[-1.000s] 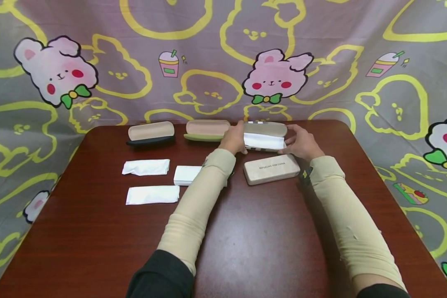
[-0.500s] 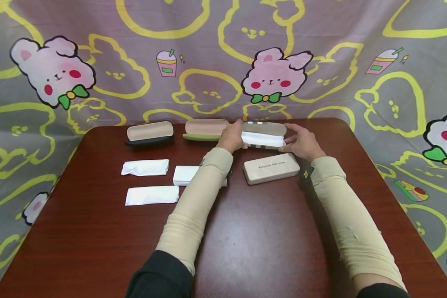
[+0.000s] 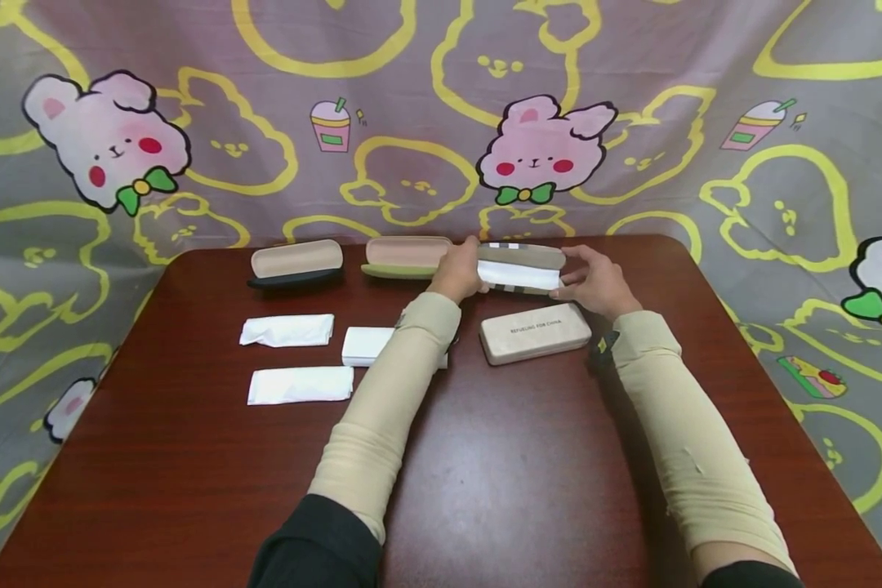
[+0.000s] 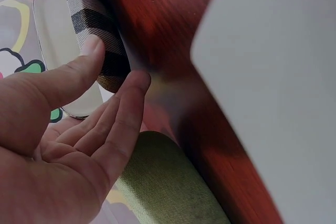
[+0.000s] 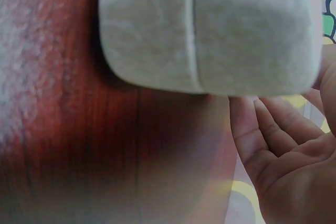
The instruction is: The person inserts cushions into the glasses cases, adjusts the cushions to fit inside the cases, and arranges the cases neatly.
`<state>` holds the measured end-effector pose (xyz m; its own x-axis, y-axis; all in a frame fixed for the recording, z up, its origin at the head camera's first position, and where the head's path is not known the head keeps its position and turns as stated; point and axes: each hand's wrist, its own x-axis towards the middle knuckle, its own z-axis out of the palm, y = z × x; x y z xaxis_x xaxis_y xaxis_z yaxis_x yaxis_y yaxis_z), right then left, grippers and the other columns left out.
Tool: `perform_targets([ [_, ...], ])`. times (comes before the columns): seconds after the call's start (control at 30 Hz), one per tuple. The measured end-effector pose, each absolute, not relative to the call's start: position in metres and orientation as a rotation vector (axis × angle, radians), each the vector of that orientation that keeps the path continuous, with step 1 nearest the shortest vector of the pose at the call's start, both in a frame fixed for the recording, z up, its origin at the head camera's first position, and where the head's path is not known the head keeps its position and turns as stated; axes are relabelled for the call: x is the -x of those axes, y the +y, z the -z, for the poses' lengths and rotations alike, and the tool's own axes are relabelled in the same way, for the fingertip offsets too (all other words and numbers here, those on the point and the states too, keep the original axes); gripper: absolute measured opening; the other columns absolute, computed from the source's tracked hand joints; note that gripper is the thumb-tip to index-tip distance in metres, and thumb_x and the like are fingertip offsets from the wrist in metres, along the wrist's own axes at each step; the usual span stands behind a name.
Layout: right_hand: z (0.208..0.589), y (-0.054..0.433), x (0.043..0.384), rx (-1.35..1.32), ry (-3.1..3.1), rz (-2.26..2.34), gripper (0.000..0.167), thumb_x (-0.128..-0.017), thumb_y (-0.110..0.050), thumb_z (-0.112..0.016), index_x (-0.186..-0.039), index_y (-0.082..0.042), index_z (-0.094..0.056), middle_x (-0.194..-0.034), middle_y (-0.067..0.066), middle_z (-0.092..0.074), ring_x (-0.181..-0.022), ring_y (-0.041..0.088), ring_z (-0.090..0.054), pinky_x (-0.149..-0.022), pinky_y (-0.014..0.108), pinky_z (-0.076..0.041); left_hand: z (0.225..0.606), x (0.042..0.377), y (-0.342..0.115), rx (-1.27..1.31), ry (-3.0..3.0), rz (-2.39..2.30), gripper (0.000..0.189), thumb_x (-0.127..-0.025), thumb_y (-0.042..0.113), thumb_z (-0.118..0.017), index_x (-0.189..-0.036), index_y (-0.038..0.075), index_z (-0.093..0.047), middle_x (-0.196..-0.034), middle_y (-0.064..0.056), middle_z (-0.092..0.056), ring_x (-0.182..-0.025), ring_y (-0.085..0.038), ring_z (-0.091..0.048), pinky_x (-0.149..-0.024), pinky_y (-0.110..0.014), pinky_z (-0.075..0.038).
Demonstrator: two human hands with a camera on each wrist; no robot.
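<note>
An open glasses case with a dark-and-white plaid outside [image 3: 522,254] lies at the back of the table, a folded white cloth [image 3: 518,274] inside it. My left hand [image 3: 456,271] holds its left end. In the left wrist view the thumb lies on the plaid side [image 4: 94,30] and a fingertip touches the lower corner. My right hand [image 3: 597,279] grips the right end, thumb at the front edge and fingers up at the lid. In the right wrist view, a closed beige glasses case [image 5: 210,35] hides that hand's fingertips.
Two more open glasses cases, one black [image 3: 297,263] and one green [image 3: 400,269], stand to the left. Two white cloths [image 3: 287,330] and a white box [image 3: 360,346], partly behind my left forearm, lie on the table [image 3: 154,474]. A patterned curtain [image 3: 412,98] hangs behind.
The plaid case's lid has tipped slightly forward, showing more of its plaid back and less of its inside. Both hands stay at the case's ends; the left has shifted slightly left.
</note>
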<state>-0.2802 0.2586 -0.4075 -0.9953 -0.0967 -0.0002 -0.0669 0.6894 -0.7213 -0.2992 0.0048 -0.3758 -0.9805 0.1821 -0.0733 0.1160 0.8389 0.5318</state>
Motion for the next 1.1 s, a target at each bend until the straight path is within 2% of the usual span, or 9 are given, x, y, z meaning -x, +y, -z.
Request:
perform_targets([
  [0.27,0.4089,0.2574,0.2806,0.123,2.852,1.215,0.078,-0.080,-0.007,-0.087,-0.146,-0.010,-0.046,-0.111,0.022,-0.071,-0.107,0.033,-0.067,-0.083,0.047,-0.055,0.3763,0.2988,0.0050,-0.233,2.904,-0.814,0.071,-0.078,0.013,-0.089,-0.135,0.006,-0.047,-0.129,-0.019,-0.059,-0.117,-0.039,-0.057,-0.097,-0.043,-0.048],
  [0.53,0.4073,0.2575,0.2804,0.101,2.844,1.209,0.076,-0.081,-0.007,-0.085,-0.146,-0.010,-0.046,-0.114,0.022,-0.069,-0.109,0.034,-0.066,-0.085,0.049,-0.054,0.3737,0.2968,0.0073,-0.226,2.897,-0.788,0.073,-0.081,0.013,-0.086,-0.139,0.004,-0.043,-0.131,-0.020,-0.058,-0.120,-0.038,-0.056,-0.100,-0.041,-0.046],
  [0.7,0.4075,0.2585,0.2794,0.121,2.865,1.193,0.072,-0.081,-0.009,-0.086,-0.143,-0.007,-0.048,-0.113,0.023,-0.070,-0.108,0.035,-0.067,-0.086,0.050,-0.054,0.3740,0.2949,0.0086,-0.235,2.912,-0.781,0.066,-0.083,0.012,-0.085,-0.136,0.004,-0.046,-0.128,-0.020,-0.060,-0.118,-0.036,-0.058,-0.096,-0.040,-0.048],
  [0.9,0.4081,0.2587,0.2777,0.132,2.856,1.208,0.068,-0.083,-0.010,-0.085,-0.140,-0.005,-0.049,-0.115,0.024,-0.069,-0.109,0.035,-0.066,-0.085,0.050,-0.054,0.3766,0.2955,0.0093,-0.238,2.911,-0.776,0.071,-0.083,0.014,-0.085,-0.141,0.004,-0.043,-0.128,-0.020,-0.060,-0.117,-0.036,-0.059,-0.095,-0.041,-0.049],
  [0.97,0.4081,0.2585,0.2775,0.122,2.855,1.217,0.065,-0.083,-0.010,-0.085,-0.138,-0.006,-0.050,-0.115,0.023,-0.069,-0.109,0.034,-0.066,-0.085,0.049,-0.054,0.3771,0.2967,0.0096,-0.240,2.910,-0.763,0.070,-0.084,0.015,-0.084,-0.141,0.004,-0.043,-0.128,-0.020,-0.060,-0.116,-0.036,-0.059,-0.095,-0.041,-0.049],
  [1.1,0.4066,0.2570,0.2769,0.116,2.920,1.182,0.041,-0.087,-0.016,-0.082,-0.122,-0.005,-0.063,-0.111,0.020,-0.070,-0.105,0.033,-0.065,-0.086,0.048,-0.052,0.3768,0.2991,0.0102,-0.230,2.939,-0.714,0.047,-0.091,0.020,-0.078,-0.130,0.004,-0.056,-0.123,-0.014,-0.064,-0.113,-0.032,-0.062,-0.093,-0.039,-0.050],
])
